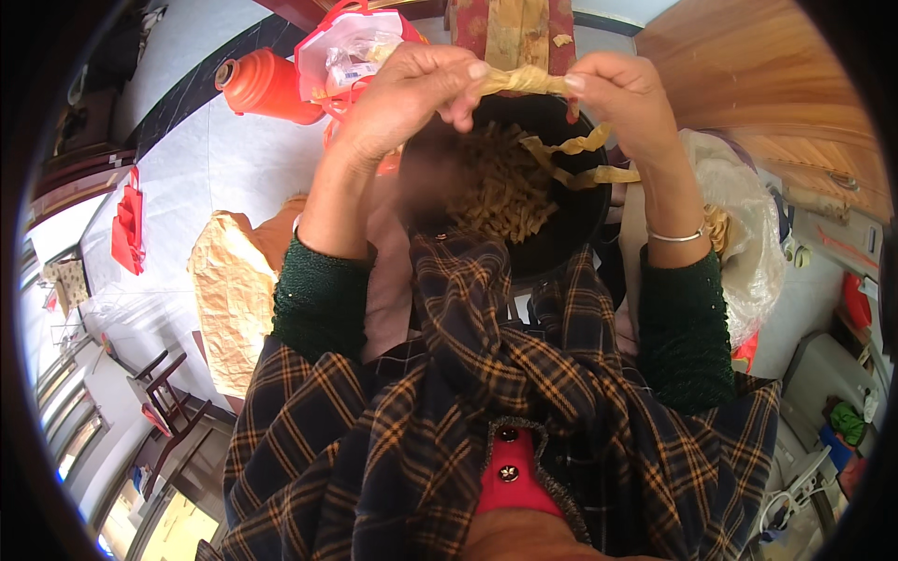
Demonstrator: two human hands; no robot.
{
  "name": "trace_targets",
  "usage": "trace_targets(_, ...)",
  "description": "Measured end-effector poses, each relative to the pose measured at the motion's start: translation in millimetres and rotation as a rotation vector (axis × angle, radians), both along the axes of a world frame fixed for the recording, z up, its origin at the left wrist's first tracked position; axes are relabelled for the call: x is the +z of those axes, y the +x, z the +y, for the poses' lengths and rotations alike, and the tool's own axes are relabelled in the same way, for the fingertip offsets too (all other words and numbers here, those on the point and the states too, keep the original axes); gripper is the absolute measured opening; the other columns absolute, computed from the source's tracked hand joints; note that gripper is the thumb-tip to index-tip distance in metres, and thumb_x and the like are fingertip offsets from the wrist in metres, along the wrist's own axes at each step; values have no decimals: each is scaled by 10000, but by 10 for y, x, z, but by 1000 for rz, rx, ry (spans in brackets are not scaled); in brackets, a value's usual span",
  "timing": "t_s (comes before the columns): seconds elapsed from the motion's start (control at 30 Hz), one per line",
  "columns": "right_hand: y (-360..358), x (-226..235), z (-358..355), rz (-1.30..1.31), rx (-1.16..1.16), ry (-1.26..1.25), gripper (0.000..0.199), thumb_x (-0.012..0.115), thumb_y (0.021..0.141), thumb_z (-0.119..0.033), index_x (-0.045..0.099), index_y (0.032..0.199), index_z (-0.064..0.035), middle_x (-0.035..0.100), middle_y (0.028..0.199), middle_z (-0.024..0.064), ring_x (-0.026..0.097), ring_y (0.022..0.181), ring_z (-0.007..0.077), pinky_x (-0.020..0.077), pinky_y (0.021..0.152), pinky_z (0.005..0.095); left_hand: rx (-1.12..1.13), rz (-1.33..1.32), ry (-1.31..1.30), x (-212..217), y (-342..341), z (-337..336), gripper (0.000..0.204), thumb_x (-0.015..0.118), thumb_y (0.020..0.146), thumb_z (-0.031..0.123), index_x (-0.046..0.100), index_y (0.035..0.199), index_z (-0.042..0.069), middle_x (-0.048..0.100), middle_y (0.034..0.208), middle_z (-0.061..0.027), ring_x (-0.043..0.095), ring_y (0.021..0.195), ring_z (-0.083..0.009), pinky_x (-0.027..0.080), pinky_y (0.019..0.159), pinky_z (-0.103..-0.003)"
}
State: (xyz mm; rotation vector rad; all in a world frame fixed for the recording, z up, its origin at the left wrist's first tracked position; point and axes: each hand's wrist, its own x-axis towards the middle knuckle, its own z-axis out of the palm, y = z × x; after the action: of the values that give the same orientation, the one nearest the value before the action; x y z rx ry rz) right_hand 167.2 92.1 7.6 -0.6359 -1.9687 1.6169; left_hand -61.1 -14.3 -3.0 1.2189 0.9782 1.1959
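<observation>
A twisted, yellowish, flat strip (527,80) is stretched between my two raised hands. My left hand (412,93) pinches its left end with thumb and fingers. The right end sits in the pinch of my right hand (629,98), which has a bangle at its wrist. Below that hand hangs a loose, curling length of yellowish strip (591,175). Beneath both hands is a round black tub (572,229), in front of my lap. A heap of short, folded yellowish pieces (505,187) lies inside it. The strip's material I cannot make out.
Beyond the tub is a red patterned surface (466,23) bearing flat yellowish strips (517,37). An orange-red flask (271,86) and a red-and-white bag (313,51) stand far left. Brown paper (229,290) is at my left, a clear plastic bag (739,215) at my right.
</observation>
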Motion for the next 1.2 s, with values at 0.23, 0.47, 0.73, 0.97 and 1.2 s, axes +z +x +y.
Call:
trace_targets(0.23, -125, -50, -148, -150, 52, 109, 177, 645, 848, -133, 635, 726, -6, 448, 570, -55, 381, 542, 36, 306, 478, 230, 2, 750, 212, -26, 253, 6, 196, 596, 913, 236, 591, 893, 41, 542, 674, 0, 541, 661, -95, 436, 612, -263)
trace_targets(0.47, -117, -146, 30, -263, -81, 223, 165, 614, 848, -136, 634, 759, 1, 475, 553, 20, 427, 523, 79, 345, 485, 274, 1, 704, -16, -142, 80, 151, 172, 593, 918, 234, 622, 909, 65, 534, 622, 6, 511, 566, -91, 422, 547, -252)
trace_targets(0.73, -434, -533, 338, -434, -410, 567, 212, 554, 872, -196, 626, 781, -19, 544, 586, 92, 477, 506, 167, 400, 513, 318, 376, 980, -39, -324, 126, 551, 259, 635, 857, 376, 692, 1009, 174, 649, 685, -99, 647, 671, -254, 485, 632, -384)
trace_targets(0.97, -226, -220, 202, -485, -295, 167, 146, 633, 812, -177, 655, 735, -54, 622, 619, 74, 533, 439, 172, 419, 413, 294, 160, 1034, -62, -61, 342, 185, 374, 587, 876, 466, 696, 1014, 136, 689, 796, -96, 660, 768, -281, 495, 701, -401)
trace_targets(1.2, -512, -139, -291, 115, 48, -878, 254, 521, 967, -261, 582, 912, -21, 432, 612, -41, 337, 464, 14, 300, 406, 173, 548, -548, -195, -49, 634, 223, 444, 320, 1023, 355, 581, 890, 22, 643, 727, -107, 635, 720, -249, 520, 626, -361)
